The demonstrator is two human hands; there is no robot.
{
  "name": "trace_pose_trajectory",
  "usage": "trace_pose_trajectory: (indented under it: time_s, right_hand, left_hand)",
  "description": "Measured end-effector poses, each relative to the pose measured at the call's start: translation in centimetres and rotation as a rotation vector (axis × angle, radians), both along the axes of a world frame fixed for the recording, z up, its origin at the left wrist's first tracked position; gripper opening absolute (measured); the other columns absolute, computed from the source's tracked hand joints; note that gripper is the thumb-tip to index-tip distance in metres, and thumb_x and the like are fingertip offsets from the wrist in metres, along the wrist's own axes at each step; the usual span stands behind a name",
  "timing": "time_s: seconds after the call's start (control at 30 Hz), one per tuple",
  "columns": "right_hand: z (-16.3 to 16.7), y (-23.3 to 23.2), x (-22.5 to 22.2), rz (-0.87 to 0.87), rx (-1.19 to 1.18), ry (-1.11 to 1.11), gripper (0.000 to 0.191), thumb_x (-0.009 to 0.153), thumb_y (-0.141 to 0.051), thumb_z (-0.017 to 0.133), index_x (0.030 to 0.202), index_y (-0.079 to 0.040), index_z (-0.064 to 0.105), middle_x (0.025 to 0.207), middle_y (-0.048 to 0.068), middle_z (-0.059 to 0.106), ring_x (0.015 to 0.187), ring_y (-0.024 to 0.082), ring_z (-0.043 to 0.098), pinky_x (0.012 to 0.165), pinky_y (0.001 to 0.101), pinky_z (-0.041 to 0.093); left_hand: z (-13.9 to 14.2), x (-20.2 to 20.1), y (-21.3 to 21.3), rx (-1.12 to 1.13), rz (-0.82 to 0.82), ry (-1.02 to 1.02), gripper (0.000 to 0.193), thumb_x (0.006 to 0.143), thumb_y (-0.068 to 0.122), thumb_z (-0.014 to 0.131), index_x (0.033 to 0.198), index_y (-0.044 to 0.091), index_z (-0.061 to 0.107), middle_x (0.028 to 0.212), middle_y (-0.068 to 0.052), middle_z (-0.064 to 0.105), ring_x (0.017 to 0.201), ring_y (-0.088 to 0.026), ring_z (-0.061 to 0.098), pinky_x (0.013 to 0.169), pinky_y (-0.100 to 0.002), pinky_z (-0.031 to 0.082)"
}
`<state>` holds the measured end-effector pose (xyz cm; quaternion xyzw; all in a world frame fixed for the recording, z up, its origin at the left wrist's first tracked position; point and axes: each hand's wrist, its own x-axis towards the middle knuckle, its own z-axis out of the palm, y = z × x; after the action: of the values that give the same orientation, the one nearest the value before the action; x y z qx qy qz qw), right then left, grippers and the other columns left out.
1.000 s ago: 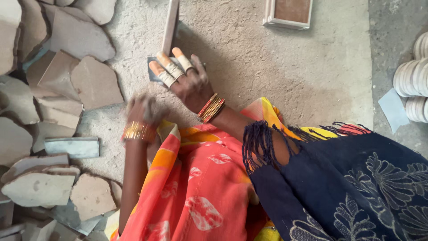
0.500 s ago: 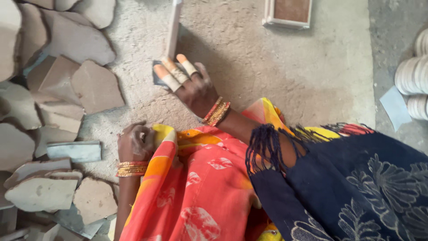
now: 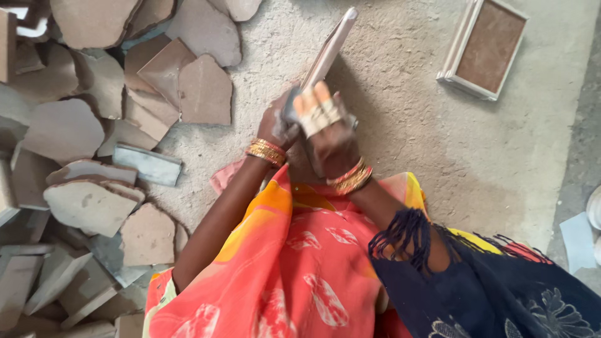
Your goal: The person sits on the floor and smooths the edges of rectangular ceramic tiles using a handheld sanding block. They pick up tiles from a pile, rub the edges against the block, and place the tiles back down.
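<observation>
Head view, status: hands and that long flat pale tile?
Left hand and right hand both grip the long flat pale tile, tilted on edge. Broken stone slabs heaped apart, nothing blocking.

Broken flat stone pieces [image 3: 94, 144] lie heaped on the sandy floor [image 3: 407, 144]. Well right of that heap — a white-framed square mould [image 3: 483, 47]; farther right, low down — a pale scrap [image 3: 577, 241].

Tile workshop floor: heaped broken tile pieces [image 3: 94, 156], gritty concrete floor [image 3: 400, 144].

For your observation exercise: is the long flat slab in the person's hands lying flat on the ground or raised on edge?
Raised on edge: the slab tilts up from both hands, showing only its thin side.
</observation>
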<state>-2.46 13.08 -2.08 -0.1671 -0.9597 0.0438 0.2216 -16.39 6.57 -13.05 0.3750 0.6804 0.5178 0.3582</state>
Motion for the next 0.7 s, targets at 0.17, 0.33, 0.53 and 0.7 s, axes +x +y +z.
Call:
trace_pose_trajectory:
  time_s: [0.17,0.33,0.53,0.7]
  right_hand:
    - [0.3,-1.0,0.8,0.060,-0.028,-0.012,0.045,0.101,-0.009,0.050,0.142,0.007,0.058,0.147,0.023,0.057,0.142,0.037,0.053,0.122,0.0545,0.038]
    - [0.9,1.0,-2.0,0.047,-0.007,0.002,0.043,0.102,-0.004,0.050,0.143,0.002,0.060,0.148,0.021,0.058,0.144,0.035,0.052,0.124,0.0533,0.037]
    - [0.6,0.5,-1.8,0.041,-0.072,0.017,0.044,0.100,-0.004,0.050,0.142,0.006,0.059,0.147,0.024,0.058,0.143,0.037,0.052,0.122,0.0528,0.037]
    - [-0.9,-0.4,0.2,0.081,0.000,0.004,0.041,0.101,-0.007,0.052,0.139,0.007,0.060,0.145,0.023,0.060,0.143,0.037,0.052,0.124,0.0544,0.036]
  left_hand:
    - [-2.2,1.5,2.0,-0.035,0.137,-0.123,0.046,0.099,0.034,0.060,0.142,0.017,0.065,0.089,-0.010,0.076,0.073,-0.017,0.068,0.065,-0.032,0.054]
    - [-4.6,1.1,1.9,-0.081,0.195,0.211,0.018,0.090,0.021,0.067,0.098,0.005,0.073,0.081,-0.019,0.073,0.073,-0.030,0.072,0.065,-0.039,0.055]
    - [-3.8,0.8,2.3,-0.112,0.188,0.174,0.024,0.089,0.028,0.066,0.091,0.005,0.072,0.079,-0.020,0.073,0.075,-0.039,0.070,0.066,-0.046,0.055]
    - [-2.6,1.2,2.7,-0.155,0.237,0.027,0.027,0.096,0.033,0.060,0.101,0.010,0.072,0.081,-0.020,0.072,0.075,-0.041,0.070,0.067,-0.048,0.055]
